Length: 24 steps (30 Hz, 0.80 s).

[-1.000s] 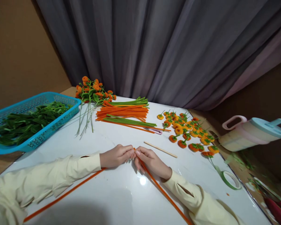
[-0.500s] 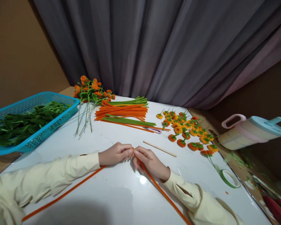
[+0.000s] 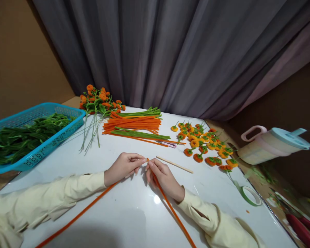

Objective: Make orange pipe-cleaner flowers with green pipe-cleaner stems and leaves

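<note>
Between my two hands runs a long orange pipe cleaner (image 3: 170, 203), pinched near its middle, with its two ends trailing down toward me on either side. My left hand (image 3: 124, 167) is closed, thumb and forefinger meeting at the bend. My right hand (image 3: 162, 175) grips the same spot from the other side, its fingers curled around the pipe cleaner. Just beyond my right hand a thin wooden stick (image 3: 174, 164) lies on the white table (image 3: 134, 217). Farther back is a pile of orange pipe cleaners (image 3: 133, 124) with green pipe cleaners (image 3: 142, 134) across it.
At left stands a blue basket (image 3: 54, 136) of green leaves. Orange flowers (image 3: 100, 96) with stems lie at the back. Several yellow-orange flower heads (image 3: 196, 143) are spread at right, near green tape (image 3: 251, 196), a tumbler (image 3: 271, 144) and red-handled pliers (image 3: 299, 229).
My left fingers have straightened and shifted slightly on the pipe cleaner, while my right hand keeps its grip. The trailing ends have swung a little, and the view has shifted slightly.
</note>
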Motion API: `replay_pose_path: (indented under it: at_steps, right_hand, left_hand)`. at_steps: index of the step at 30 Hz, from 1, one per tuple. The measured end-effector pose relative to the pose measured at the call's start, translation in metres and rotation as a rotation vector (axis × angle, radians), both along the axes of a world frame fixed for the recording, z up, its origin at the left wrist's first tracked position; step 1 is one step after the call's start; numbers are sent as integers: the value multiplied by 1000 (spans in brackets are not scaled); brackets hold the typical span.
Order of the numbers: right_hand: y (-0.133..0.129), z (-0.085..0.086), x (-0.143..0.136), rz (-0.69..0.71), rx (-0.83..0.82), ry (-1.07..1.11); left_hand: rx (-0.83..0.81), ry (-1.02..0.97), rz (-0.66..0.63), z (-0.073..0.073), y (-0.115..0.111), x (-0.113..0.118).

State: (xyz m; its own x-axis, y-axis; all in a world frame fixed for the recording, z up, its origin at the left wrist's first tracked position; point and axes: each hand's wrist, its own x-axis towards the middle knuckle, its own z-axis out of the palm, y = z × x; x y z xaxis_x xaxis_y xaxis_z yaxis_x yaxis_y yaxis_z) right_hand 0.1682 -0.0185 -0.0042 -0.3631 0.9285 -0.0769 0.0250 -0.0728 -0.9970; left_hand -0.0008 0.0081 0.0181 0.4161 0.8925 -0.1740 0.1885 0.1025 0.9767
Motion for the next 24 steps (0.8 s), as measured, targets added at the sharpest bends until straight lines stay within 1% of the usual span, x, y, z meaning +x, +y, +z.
replay_pose_path:
  at_steps: [2,7,10,13,16,18,21,24]
  right_hand:
    - [0,0,0,-21,42,-56]
    - [-2,2,1,-40,150,-171]
    - [-3,5,0,-39,183,-198]
    - [-3,6,0,-6,122,-149]
    - [-2,7,0,56,20,-84]
    - [-1,7,1,76,-32,-35]
    - [1,6,3,64,-64,26]
    - [2,5,6,60,-64,30]
  left_hand:
    - [-32,-20,-15,2,-1,1]
    - [-62,4,-148,9,0,1]
    - [-83,12,-175,10,1,1]
    - [-84,-4,-202,7,3,0]
    - [-10,-23,-236,-1,4,-2]
    - [0,-32,-265,-5,5,-3]
    - [-92,-86,-301,-8,8,-4]
    - [-165,-142,-316,-7,11,-3]
